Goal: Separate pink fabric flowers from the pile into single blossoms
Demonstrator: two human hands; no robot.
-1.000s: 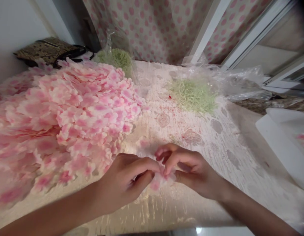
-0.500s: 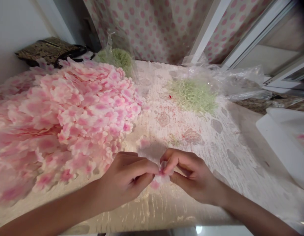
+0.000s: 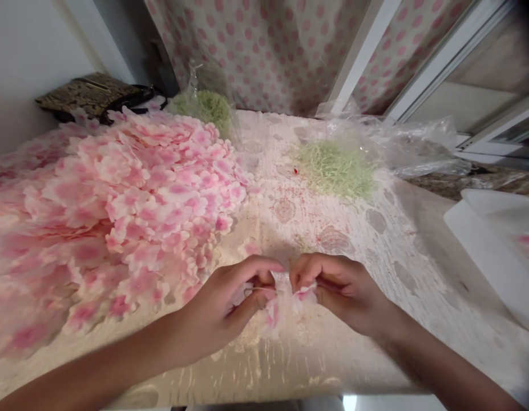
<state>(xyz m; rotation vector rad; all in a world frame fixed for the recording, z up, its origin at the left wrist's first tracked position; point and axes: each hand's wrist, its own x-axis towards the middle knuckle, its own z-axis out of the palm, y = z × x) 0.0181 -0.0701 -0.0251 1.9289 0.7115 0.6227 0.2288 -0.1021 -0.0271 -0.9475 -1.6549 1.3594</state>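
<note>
My left hand [image 3: 232, 305] is closed, with its thumb and fingers pinching a thin pale stem [image 3: 280, 291]. A pink and white artificial petal [image 3: 271, 313] shows just below those fingertips; whether it is joined to the stem I cannot tell. A short gap away, my right hand [image 3: 343, 291] pinches another pink and white artificial flower petal [image 3: 305, 293] between thumb and fingers. To the left of both hands lies a large heap of pink artificial flowers [image 3: 161, 197]. One loose pink petal [image 3: 250, 247] rests on the tablecloth beyond my left hand.
Pale green shreds [image 3: 335, 168] spill from a clear plastic bag [image 3: 410, 142] at the back right. Another bag of green shreds [image 3: 208, 108] stands at the back. A white tub [image 3: 482, 240] is on the right, a snakeskin-patterned bag [image 3: 87, 94] at the far left.
My hands have drawn slightly apart from their meeting point. The petals between them are now separate, one at each hand, and a thin stem shows in my left fingers.
</note>
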